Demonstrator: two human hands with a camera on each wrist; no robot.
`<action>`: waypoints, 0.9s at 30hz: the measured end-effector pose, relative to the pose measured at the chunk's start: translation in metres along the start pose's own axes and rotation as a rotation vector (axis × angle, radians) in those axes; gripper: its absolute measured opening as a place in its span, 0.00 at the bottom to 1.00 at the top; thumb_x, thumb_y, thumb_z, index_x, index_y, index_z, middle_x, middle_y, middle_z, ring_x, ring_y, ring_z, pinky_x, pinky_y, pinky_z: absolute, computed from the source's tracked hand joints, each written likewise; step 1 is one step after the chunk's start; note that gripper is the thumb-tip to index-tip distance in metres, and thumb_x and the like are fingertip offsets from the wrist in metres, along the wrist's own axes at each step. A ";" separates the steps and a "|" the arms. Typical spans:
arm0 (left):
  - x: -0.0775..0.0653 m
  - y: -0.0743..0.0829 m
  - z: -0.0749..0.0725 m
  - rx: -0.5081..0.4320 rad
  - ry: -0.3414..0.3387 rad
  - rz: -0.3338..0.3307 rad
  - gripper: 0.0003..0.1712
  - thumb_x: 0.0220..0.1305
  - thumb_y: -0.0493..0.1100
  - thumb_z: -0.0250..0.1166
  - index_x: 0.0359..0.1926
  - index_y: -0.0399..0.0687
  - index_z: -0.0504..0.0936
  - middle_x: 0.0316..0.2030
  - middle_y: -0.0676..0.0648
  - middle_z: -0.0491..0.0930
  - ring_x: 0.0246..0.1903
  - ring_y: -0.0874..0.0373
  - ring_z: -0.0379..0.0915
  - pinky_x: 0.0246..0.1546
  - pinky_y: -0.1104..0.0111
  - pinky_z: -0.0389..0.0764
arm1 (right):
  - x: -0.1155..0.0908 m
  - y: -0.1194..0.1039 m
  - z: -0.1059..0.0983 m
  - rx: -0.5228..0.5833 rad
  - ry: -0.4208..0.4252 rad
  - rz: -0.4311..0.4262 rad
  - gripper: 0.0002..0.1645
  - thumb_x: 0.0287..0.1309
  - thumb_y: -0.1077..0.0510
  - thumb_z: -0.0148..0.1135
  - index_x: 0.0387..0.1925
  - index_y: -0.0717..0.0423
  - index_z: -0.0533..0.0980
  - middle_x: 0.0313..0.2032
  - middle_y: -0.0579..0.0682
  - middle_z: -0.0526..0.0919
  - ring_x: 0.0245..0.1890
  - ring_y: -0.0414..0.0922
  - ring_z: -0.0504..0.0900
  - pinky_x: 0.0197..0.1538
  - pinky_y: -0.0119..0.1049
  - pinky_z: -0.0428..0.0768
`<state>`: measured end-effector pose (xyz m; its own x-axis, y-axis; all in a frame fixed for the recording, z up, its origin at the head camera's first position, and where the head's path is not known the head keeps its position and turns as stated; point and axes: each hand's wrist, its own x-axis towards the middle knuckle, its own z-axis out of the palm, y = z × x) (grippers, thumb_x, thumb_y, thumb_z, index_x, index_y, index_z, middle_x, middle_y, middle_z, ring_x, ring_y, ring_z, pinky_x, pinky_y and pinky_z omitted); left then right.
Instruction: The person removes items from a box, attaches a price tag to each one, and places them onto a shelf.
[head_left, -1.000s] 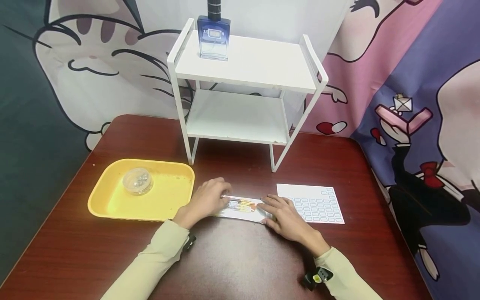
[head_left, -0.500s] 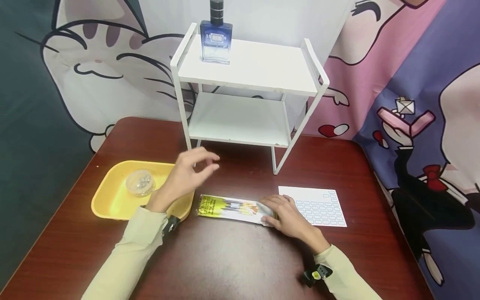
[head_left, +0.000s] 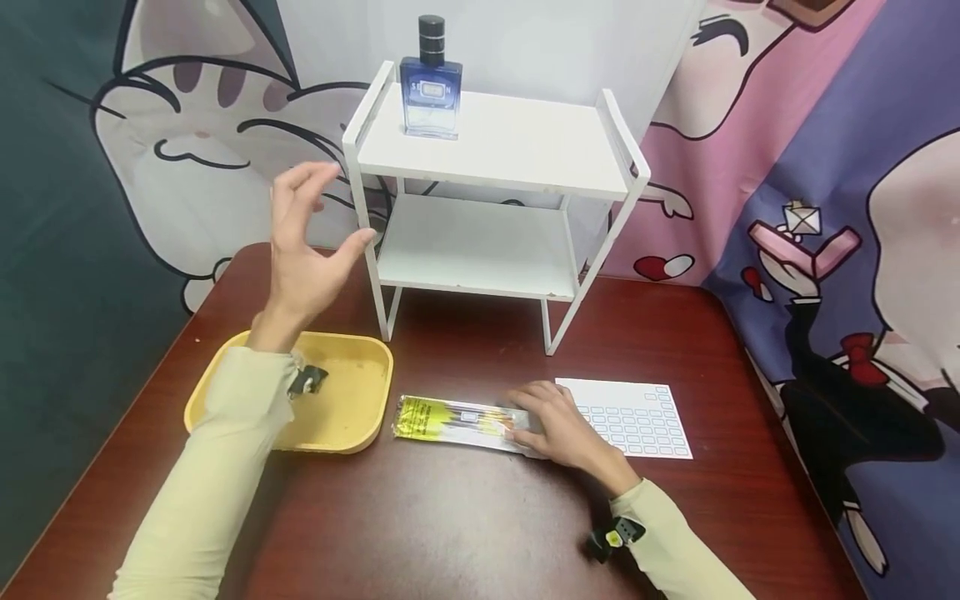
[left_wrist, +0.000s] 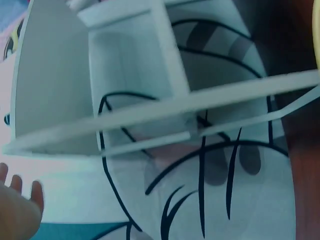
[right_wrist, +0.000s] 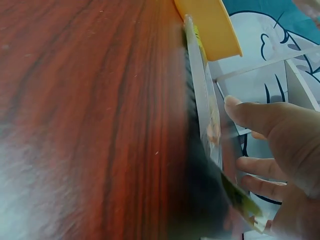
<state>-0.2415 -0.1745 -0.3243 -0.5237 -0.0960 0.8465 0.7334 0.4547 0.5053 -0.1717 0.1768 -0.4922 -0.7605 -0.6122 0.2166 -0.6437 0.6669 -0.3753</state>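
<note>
My left hand [head_left: 303, 250] is raised above the yellow tray, to the left of the white rack, its thumb held apart from the fingers and nothing in it. In the left wrist view only the fingers of the left hand [left_wrist: 19, 210] show, at the lower left edge. A long flat packet [head_left: 453, 422] with a yellow printed left end and slim brush-like items lies on the table. Over its right end lies my right hand [head_left: 558, 427], fingers loosely extended. The right wrist view has the right hand [right_wrist: 292, 145] beside the packet [right_wrist: 200, 95], thumb and fingers not gripping it.
A two-tier white rack [head_left: 525, 142] stands at the back, with a blue perfume bottle [head_left: 431, 98] on top. The yellow tray [head_left: 381, 408] sits at left, partly behind the left arm. A white sheet printed with small boxes [head_left: 637, 421] lies right of the packet.
My left hand has left the packet and risen up and left, past the tray, uncovering the packet's yellow end. The right hand stays at the packet's right end.
</note>
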 end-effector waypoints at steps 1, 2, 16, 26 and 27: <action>0.003 -0.003 -0.003 0.017 -0.038 -0.009 0.41 0.46 0.35 0.76 0.64 0.40 0.74 0.64 0.39 0.70 0.65 0.58 0.60 0.55 0.68 0.66 | 0.002 -0.001 0.000 0.006 0.000 -0.004 0.34 0.53 0.46 0.74 0.61 0.51 0.78 0.54 0.51 0.83 0.58 0.52 0.76 0.56 0.54 0.71; 0.006 -0.006 -0.006 0.034 -0.081 -0.015 0.44 0.47 0.35 0.76 0.67 0.40 0.71 0.67 0.40 0.67 0.67 0.57 0.57 0.56 0.68 0.65 | 0.004 -0.002 0.001 0.012 0.000 -0.010 0.34 0.52 0.46 0.74 0.61 0.52 0.78 0.54 0.51 0.83 0.58 0.52 0.76 0.55 0.54 0.72; 0.035 -0.016 -0.015 0.032 -0.342 -0.099 0.50 0.56 0.32 0.73 0.76 0.49 0.57 0.78 0.52 0.52 0.72 0.57 0.53 0.61 0.61 0.70 | 0.030 -0.009 0.011 0.111 -0.077 -0.013 0.42 0.52 0.47 0.76 0.67 0.53 0.72 0.59 0.52 0.80 0.60 0.51 0.75 0.62 0.52 0.72; 0.038 -0.018 -0.013 0.054 -0.335 -0.093 0.45 0.58 0.28 0.69 0.74 0.51 0.62 0.77 0.55 0.57 0.70 0.55 0.56 0.63 0.54 0.72 | 0.041 -0.015 0.019 0.101 -0.235 0.040 0.52 0.42 0.42 0.81 0.70 0.46 0.69 0.46 0.48 0.78 0.45 0.43 0.69 0.50 0.41 0.67; 0.037 -0.019 -0.013 0.058 -0.335 -0.098 0.45 0.59 0.28 0.68 0.74 0.51 0.61 0.77 0.55 0.57 0.70 0.55 0.56 0.63 0.54 0.71 | 0.042 -0.016 0.019 0.101 -0.254 0.053 0.53 0.41 0.42 0.81 0.70 0.45 0.69 0.44 0.47 0.77 0.44 0.42 0.67 0.48 0.39 0.66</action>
<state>-0.2692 -0.1980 -0.3000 -0.7105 0.1494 0.6877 0.6518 0.5081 0.5630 -0.1923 0.1325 -0.4940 -0.7388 -0.6731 -0.0336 -0.5823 0.6627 -0.4708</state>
